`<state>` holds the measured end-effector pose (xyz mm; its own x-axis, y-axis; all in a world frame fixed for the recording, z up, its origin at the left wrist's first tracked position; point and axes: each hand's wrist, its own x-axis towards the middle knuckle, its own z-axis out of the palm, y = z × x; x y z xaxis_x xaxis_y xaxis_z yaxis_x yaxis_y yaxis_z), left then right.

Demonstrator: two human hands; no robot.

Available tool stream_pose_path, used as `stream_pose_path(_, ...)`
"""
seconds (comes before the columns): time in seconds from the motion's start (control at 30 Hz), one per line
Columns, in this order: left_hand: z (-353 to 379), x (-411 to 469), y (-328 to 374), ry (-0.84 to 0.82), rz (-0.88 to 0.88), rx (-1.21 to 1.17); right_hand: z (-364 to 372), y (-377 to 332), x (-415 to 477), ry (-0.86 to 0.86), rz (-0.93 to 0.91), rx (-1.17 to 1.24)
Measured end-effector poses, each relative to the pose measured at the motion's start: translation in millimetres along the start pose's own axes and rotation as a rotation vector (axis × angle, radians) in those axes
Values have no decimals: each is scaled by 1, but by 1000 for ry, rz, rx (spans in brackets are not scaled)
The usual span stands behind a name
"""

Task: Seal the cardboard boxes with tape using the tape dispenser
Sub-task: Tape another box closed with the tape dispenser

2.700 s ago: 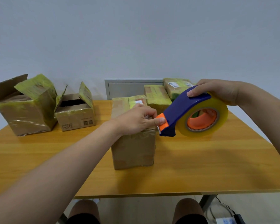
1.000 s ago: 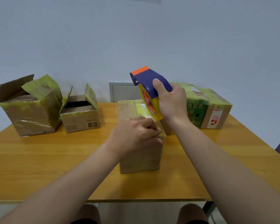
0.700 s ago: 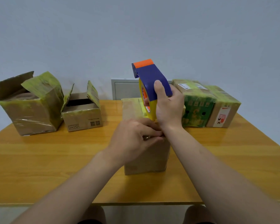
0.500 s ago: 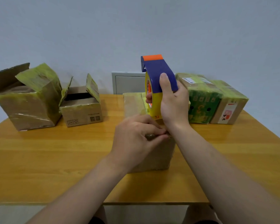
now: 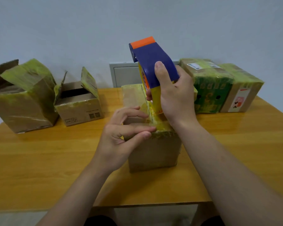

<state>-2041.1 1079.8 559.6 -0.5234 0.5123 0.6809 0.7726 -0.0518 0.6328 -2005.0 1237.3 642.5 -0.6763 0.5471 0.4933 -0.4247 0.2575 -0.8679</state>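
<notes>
The right hand [image 5: 175, 98] wraps round one tape dispenser [image 5: 152, 59], thumb lying up its blue frame, the orange tip pointing up and the yellow roll standing on edge over the middle box [image 5: 153, 152]. The left hand [image 5: 119, 137] pinches the yellowish tape [image 5: 160, 124] between thumb and forefinger at the box's near top edge, its other fingers loosely spread above the lid. This closed brown box stands in the centre of the wooden table [image 5: 39, 160]. Five cardboard boxes show in all. Two stand open at the left: a large open box [image 5: 23, 108] with tape-covered flaps raised, and just beside it a small open box [image 5: 78, 110] whose front bears square printed marks and a line of print too small to read. Two sealed ones sit touching at the right rear: a green-printed box [image 5: 209, 95] with a white shipping label on top, its writing illegible, and a brown box [image 5: 242, 98] carrying a red-and-white sticker. One grey wall panel [image 5: 124, 74] shows behind the dispenser.
</notes>
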Motion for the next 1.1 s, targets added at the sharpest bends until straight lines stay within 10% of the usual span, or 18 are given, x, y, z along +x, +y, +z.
stream_pose_path(0.37,-13,-3,-6,-86,-22,-4,-2,2,0,-8,19,55)
stream_pose_path(0.67,27,-10,-22,294,107,43,0,1,2,10,73,107)
stream_pose_path(1.1,28,-18,-11,298,-26,-39,0,0,1,15,147,188)
